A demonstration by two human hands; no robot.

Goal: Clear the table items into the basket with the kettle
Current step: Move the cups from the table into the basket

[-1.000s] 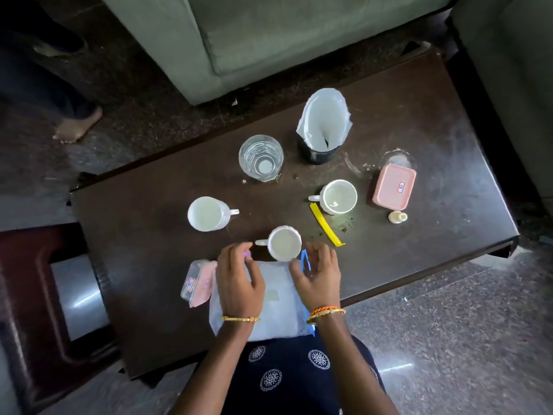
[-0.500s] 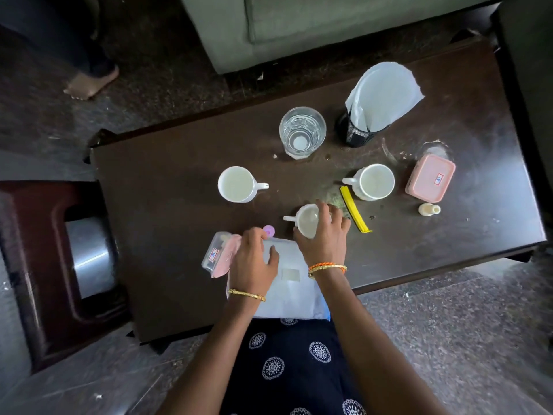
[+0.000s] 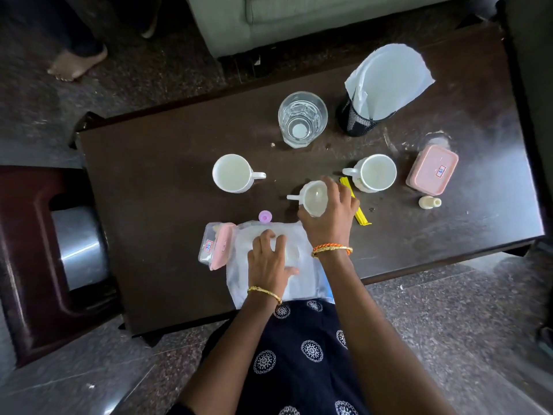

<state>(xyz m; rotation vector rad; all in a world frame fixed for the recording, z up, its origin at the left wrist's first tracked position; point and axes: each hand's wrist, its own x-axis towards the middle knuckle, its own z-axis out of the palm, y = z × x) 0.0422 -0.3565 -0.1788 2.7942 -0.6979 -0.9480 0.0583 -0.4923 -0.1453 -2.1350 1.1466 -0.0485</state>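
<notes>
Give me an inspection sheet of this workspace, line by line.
Surface: dark wooden table, crumbs and smears.
Job's things: three white cups, glass, two pink-lidded boxes, plastic bag; kettle in the basket.
Clutter: yellow strip, purple cap, small bottle, mesh holder with paper.
Grippers: right hand grips the near cup; left hand presses the bag.
Cables: nothing seen.
Surroundings: sofa, a bare foot.

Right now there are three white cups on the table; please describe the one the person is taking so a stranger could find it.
On the dark wooden table, look at the near edge, where a white plastic bag lies. Just beyond the bag stands the small white cup. Unlike the two other cups, it has the right hand around its rim, and its handle points left.
</notes>
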